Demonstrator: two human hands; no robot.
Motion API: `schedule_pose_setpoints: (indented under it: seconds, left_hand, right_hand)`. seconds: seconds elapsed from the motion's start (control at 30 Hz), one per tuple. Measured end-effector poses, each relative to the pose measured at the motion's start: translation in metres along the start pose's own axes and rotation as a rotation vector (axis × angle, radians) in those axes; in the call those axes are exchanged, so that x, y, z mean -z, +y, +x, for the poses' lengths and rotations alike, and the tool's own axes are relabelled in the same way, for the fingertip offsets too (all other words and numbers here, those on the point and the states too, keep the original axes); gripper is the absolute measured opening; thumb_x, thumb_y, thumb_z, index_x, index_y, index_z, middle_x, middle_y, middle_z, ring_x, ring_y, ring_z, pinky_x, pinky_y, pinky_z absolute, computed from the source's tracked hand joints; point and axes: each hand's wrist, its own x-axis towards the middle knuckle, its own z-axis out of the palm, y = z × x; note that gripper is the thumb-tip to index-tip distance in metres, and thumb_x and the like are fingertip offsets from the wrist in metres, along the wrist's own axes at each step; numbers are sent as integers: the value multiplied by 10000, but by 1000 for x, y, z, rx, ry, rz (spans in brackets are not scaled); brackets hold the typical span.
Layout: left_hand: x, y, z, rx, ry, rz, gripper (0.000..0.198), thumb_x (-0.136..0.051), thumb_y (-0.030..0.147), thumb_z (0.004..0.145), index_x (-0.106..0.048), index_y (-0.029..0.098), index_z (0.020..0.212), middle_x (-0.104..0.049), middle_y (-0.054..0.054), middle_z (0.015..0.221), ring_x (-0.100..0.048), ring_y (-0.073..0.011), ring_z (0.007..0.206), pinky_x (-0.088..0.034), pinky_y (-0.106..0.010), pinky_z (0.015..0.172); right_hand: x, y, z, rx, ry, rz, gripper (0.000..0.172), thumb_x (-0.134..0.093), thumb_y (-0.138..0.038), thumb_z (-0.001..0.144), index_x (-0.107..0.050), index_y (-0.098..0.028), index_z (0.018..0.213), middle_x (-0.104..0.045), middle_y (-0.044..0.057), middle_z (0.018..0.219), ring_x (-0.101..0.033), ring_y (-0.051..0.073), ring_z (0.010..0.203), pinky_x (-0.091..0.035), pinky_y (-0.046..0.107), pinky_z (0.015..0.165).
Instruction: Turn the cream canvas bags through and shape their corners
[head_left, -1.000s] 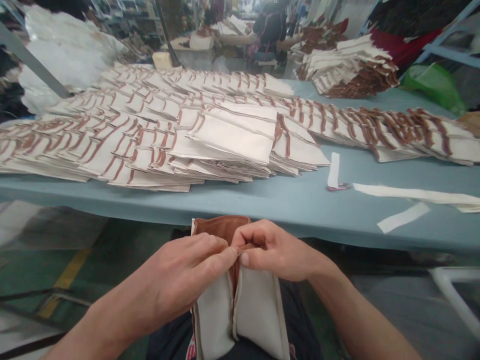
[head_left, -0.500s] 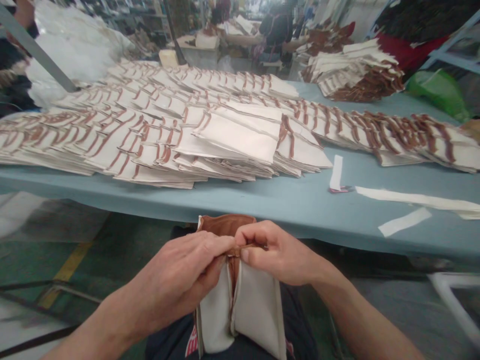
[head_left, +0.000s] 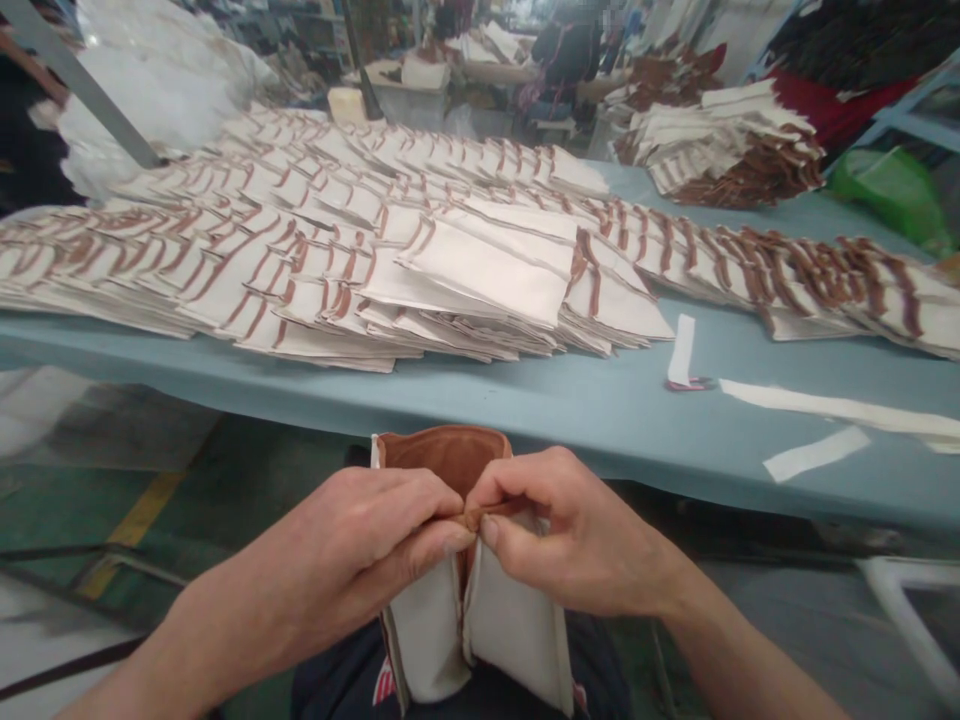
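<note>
A sewn fabric piece [head_left: 517, 625], off-white outside with a brown lining [head_left: 442, 447], stands upright on my lap with its top edge open. My left hand [head_left: 397, 535] pinches the brown rim at the front from the left, thumb in front and fingers behind. From the right, my right hand [head_left: 559, 530] pinches the same rim, its thumb and forefinger close to the left fingertips. Below both hands a seam runs down the middle of the piece, with a brown strip showing in the gap. The exact fold between the fingertips is partly hidden.
A blue-covered table [head_left: 585, 400] crosses in front of me, bearing overlapping rows of white-and-brown pieces [head_left: 487, 265]. White strips [head_left: 817, 452] lie at right by a small dark red tool [head_left: 690, 384]. Behind are a stacked pile [head_left: 731, 140], a green bag [head_left: 892, 195] and a person [head_left: 566, 55].
My left thumb has come forward onto the brown rim and the left fingers have shifted. The lining's opening looks wider. The camera view has moved slightly.
</note>
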Motion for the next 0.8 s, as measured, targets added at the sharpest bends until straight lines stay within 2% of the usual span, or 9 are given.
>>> schedule_pose_setpoints:
  seconds: [0.13,0.23,0.3,0.37,0.43,0.57,0.67,0.73,0.8]
  left_hand:
    - [-2,-1,5,13,-52,0,240,-482,199,1033,-612,200,831,-625,48,717,-569,-115,641,-356,-254,618]
    - [-9,-2,9,13,67,-48,219,-540,92,860,-494,191,670,-462,82,582,-420,-83,531,-261,-255,544]
    - [-15,-5,11,44,112,-195,225,-535,83,792,-432,191,623,-398,93,548,-360,-69,500,-236,-233,510]
    - [-19,-8,11,95,53,-430,221,-533,127,823,-450,192,629,-451,83,557,-399,-68,506,-281,-194,498]
    - [-22,-12,10,142,-28,-646,219,-541,186,862,-497,186,648,-536,57,593,-470,-80,539,-359,-173,521]
    - [-24,-19,9,182,-34,-822,219,-589,232,859,-531,175,656,-596,21,622,-539,-108,582,-417,-184,562]
    - [-28,-22,9,203,-13,-862,268,-630,275,886,-537,169,659,-596,10,633,-530,-114,593,-406,-192,568]
    - [-32,-25,9,207,-6,-937,332,-661,365,914,-556,162,673,-585,7,641,-510,-117,599,-389,-199,569]
    - [-38,-29,8,206,30,-1064,431,-703,480,901,-550,159,658,-545,16,631,-468,-111,585,-356,-205,557]
  right_hand:
    - [-3,0,-1,88,51,-110,185,-536,-84,771,-701,-164,751,-644,-27,650,-552,97,583,-390,215,605]
    - [-8,-2,-4,159,109,-197,160,-533,-95,781,-666,-162,725,-628,-7,652,-551,116,611,-389,241,631]
    - [-10,-3,-5,143,127,-191,142,-534,-85,758,-632,-165,695,-601,-12,642,-537,117,614,-382,244,633]
    - [-10,-2,-5,90,112,-120,128,-544,-75,735,-615,-166,681,-593,-25,644,-524,106,617,-382,231,639]
    - [-8,0,-4,43,44,-9,114,-564,-85,741,-648,-160,720,-621,-28,686,-527,98,637,-389,213,645]
    - [-2,6,1,-42,-109,202,149,-564,-168,830,-711,-149,813,-587,-47,659,-455,77,549,-345,184,523]
    - [-3,8,3,-15,-57,128,144,-561,-130,806,-688,-146,742,-552,-56,609,-433,68,520,-324,181,504]
    - [-6,10,3,74,30,19,161,-546,-83,772,-687,-141,721,-583,-42,626,-477,73,556,-353,188,559]
    - [-6,12,4,151,50,-9,184,-539,-81,801,-710,-134,758,-612,-25,654,-511,82,590,-377,197,601]
